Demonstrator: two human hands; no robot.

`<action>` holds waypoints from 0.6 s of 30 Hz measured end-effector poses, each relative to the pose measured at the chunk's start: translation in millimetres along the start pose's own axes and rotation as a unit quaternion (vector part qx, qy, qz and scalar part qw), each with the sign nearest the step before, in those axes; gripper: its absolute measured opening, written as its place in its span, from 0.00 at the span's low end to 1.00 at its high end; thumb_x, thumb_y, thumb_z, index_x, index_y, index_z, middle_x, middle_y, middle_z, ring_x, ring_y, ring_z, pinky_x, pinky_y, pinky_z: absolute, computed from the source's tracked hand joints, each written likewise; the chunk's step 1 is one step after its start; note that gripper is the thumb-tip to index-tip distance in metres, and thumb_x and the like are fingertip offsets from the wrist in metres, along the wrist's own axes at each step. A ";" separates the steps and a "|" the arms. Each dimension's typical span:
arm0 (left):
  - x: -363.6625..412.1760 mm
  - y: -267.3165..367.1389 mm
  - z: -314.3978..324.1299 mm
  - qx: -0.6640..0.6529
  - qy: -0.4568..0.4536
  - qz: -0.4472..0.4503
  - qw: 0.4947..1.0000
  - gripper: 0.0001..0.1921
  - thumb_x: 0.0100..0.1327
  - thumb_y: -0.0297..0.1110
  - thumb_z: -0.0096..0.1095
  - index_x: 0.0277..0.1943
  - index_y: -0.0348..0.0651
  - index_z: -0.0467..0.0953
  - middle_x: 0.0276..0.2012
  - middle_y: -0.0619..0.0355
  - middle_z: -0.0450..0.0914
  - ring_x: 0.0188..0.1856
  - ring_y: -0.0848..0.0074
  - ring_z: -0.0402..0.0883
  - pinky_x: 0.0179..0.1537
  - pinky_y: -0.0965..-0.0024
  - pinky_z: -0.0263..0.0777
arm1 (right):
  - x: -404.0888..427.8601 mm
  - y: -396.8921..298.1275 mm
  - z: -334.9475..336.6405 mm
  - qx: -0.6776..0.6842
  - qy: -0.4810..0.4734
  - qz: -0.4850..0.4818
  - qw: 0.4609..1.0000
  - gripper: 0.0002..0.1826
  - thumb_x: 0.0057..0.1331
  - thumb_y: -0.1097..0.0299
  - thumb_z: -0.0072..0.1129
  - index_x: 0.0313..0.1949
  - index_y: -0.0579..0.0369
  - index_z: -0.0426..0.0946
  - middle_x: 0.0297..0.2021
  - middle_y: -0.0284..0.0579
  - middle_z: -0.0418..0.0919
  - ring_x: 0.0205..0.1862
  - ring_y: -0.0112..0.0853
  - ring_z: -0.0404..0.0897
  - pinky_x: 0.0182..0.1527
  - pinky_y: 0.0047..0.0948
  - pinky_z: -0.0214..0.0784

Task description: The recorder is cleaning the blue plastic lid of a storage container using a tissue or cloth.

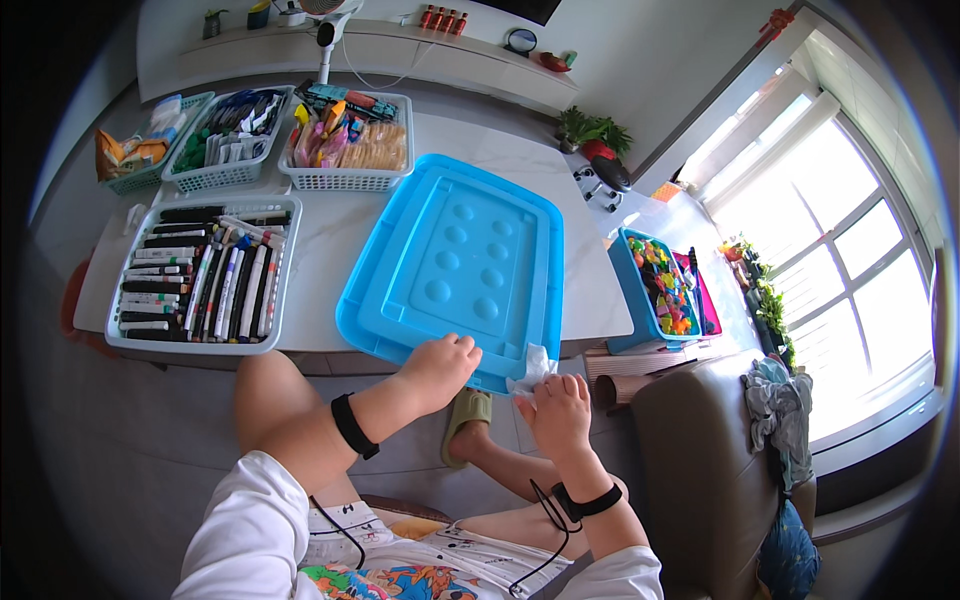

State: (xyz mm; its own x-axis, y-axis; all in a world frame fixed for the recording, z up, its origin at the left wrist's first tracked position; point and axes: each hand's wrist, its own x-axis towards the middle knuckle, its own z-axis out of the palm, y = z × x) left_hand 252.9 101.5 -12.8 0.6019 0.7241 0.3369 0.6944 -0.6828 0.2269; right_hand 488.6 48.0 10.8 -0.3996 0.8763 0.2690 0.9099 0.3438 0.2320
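Note:
A blue plastic storage-box lid lies on the marble-patterned table, its near edge reaching past the table's front. My left hand has its fingers curled over that near edge. At the lid's near right corner, my right hand presses a crumpled white tissue or wipe against the rim. Left of the lid stands a white plastic basket filled with markers, many of them laid side by side.
Behind are a white basket of wrapped items and two more baskets. A blue bin of colourful toys stands right of the table, near a brown leather sofa. A slippered foot shows below.

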 end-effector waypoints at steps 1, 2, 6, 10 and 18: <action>0.7 1.3 -0.5 0.000 0.000 0.001 1.000 0.11 0.55 0.25 0.59 0.43 0.38 0.74 0.41 0.54 0.75 0.44 0.64 0.78 0.40 0.65 0.79 | -0.5 0.6 2.4 -0.001 0.000 0.001 1.000 0.14 0.64 0.54 0.56 0.36 0.52 0.80 0.39 0.43 0.77 0.46 0.42 0.74 0.57 0.45 0.63; 1.3 2.8 -1.1 -0.011 -0.009 -0.010 1.000 0.15 0.55 0.24 0.57 0.48 0.38 0.75 0.41 0.53 0.76 0.45 0.63 0.78 0.40 0.64 0.78 | -1.1 0.0 7.2 0.098 0.011 0.001 0.995 0.14 0.65 0.56 0.54 0.34 0.52 0.80 0.38 0.41 0.78 0.46 0.40 0.76 0.59 0.46 0.62; 1.5 3.0 -3.5 0.040 -0.003 -0.025 0.999 0.20 0.54 0.23 0.57 0.52 0.38 0.76 0.41 0.52 0.76 0.44 0.62 0.77 0.39 0.63 0.78 | -3.3 -13.7 8.9 0.285 -0.007 -0.005 0.959 0.11 0.66 0.63 0.50 0.32 0.53 0.79 0.40 0.38 0.80 0.46 0.39 0.78 0.61 0.47 0.61; -1.1 -2.0 -11.4 0.037 -0.080 -0.018 0.996 0.20 0.53 0.23 0.58 0.51 0.38 0.78 0.41 0.53 0.77 0.44 0.62 0.77 0.37 0.65 0.78 | -5.7 -3.7 -7.9 0.167 -0.028 -0.061 0.984 0.07 0.60 0.65 0.54 0.31 0.50 0.80 0.37 0.34 0.80 0.46 0.35 0.76 0.66 0.47 0.57; -2.2 1.7 -3.7 0.081 -0.051 0.017 0.995 0.16 0.52 0.25 0.60 0.46 0.39 0.79 0.38 0.57 0.77 0.44 0.65 0.77 0.35 0.67 0.78 | -6.6 20.7 -1.5 -0.016 0.022 -0.128 0.991 0.10 0.51 0.65 0.60 0.34 0.50 0.82 0.47 0.38 0.74 0.53 0.34 0.69 0.68 0.49 0.54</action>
State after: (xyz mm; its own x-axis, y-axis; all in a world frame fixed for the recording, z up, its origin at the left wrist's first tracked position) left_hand 251.2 98.4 -9.8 0.6565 0.7131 0.2460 0.7230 -0.6878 0.0644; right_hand 509.9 48.9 15.3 -0.6219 0.7463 0.2372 0.7745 0.5414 0.3273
